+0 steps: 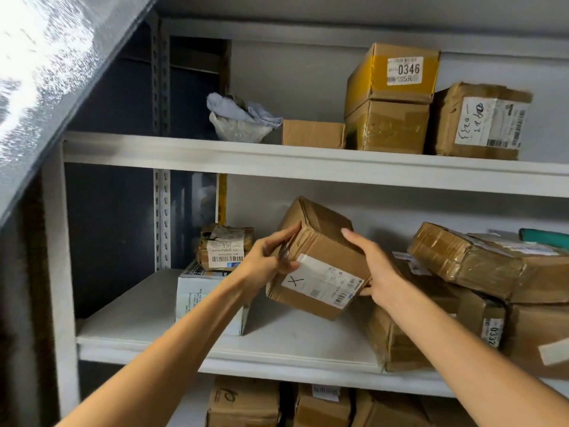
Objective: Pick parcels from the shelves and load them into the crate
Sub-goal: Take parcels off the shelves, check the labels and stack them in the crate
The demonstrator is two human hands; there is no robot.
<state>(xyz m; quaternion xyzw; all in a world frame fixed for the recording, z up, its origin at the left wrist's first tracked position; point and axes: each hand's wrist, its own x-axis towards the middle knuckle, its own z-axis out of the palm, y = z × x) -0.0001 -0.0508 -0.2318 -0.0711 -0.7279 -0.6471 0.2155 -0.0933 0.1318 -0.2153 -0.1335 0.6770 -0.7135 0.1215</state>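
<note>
Clamps the parcel [317,241] between two sets of fingers [288,237]. On the left hand [268,263], laid long and nearly straight up the parcel's 9 o'clock face, with the thumb pinching round the edge onto the labelled front. On the right hand [374,269], curled over the top edge at 3 o'clock, with the thumb tucked under the lower corner. Grasping on both sides, then, with nothing released.

Holds the parcel tilted rather than flat, with its label [320,282] turned toward the camera, sloping from 10 o'clock down to 4 o'clock, and with the far end raised toward 12. Appears to hang clear of the middle shelf [138,322], lowest corner toward 6 o'clock. Cannot tell about contact with anything behind the right hand.

Outward at 9 o'clock, just beside the left wrist: a white box [197,294] with a small taped packet [224,248] on top. At 3 o'clock, near the right hand: a heap of taped brown parcels [480,263]. At 12 o'clock, on the upper shelf [184,152]: more cartons, one marked 0346 [397,72]. No crate in view.

Judging by the grip, needs no fresh reach, with both hands equally near. Calls for a pull toward 6 o'clock, out between the white box and the heap, minding the shelf lip under that low corner.
</note>
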